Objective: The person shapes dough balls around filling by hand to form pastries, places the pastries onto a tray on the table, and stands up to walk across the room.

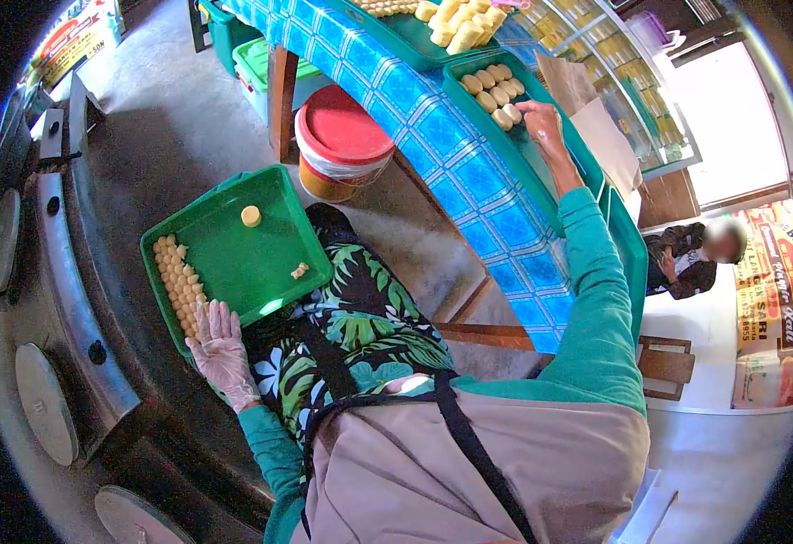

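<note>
My left hand (219,351), in a clear glove, lies with its fingers spread at the lower corner of a green tray (233,245), by the rows of small dough balls (181,286). In that tray are also one pale dough cylinder (250,216) and a small crumbled piece (299,270). On the table, my right hand (542,125) reaches into another green tray (541,168), its fingertips at the lower end of several oval dough pieces (496,89). Whether it grips one is too small to tell.
A blue checked cloth (469,163) covers the table. Beneath stands a bucket with a red lid (346,125). More dough pieces (464,23) fill a tray at the top. A metal stove-like structure (79,290) runs along the left. Another person (691,258) is at the right.
</note>
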A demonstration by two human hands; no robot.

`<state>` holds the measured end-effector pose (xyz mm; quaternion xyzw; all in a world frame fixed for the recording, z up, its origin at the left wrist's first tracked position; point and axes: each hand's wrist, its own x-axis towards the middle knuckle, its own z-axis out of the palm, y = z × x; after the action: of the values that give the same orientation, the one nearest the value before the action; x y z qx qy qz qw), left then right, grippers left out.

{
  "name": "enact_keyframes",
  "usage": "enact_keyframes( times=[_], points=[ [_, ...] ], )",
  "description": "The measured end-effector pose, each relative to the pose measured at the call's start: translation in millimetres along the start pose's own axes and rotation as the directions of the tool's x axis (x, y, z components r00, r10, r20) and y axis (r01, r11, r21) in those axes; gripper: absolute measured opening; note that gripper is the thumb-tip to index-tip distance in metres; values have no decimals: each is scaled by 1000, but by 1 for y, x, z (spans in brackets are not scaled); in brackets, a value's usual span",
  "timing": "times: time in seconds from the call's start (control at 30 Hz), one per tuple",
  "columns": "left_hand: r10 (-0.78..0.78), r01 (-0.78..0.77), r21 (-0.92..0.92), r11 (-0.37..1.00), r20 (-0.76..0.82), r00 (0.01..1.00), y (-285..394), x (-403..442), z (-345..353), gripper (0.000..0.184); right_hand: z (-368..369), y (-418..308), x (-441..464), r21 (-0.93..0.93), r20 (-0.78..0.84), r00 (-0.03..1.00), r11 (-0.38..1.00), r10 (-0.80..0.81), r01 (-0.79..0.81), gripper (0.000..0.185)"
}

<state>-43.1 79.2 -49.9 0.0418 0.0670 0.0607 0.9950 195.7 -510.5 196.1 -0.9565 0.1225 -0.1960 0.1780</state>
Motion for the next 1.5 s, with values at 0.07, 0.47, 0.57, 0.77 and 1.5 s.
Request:
enact_keyframes(
  times=[0.07,0.47,0.57,0.77,1.5],
  points=[
    [-4,4,17,1000,7,1000,0,0,0,68,-1,-6,-1,-48,-45,995,995,-88,86,23],
    [3,-2,14,1000,-8,1000,1,-1,-5,65,-12,-17,6,-301,83,945,896,-318,328,16],
    [7,-7,6,1000,-47,999,1,0,-4,65,-9,-17,7,-216,41,965,941,-259,262,17],
    [13,-8,63,998,-81,997,1,1,-7,66,-6,-9,9,-87,129,804,801,-581,593,20],
    [197,-200,20,980,-281,939,-5,-9,-17,37,335,-337,-276,771,549,517,637,-657,-10,24]
  ],
)
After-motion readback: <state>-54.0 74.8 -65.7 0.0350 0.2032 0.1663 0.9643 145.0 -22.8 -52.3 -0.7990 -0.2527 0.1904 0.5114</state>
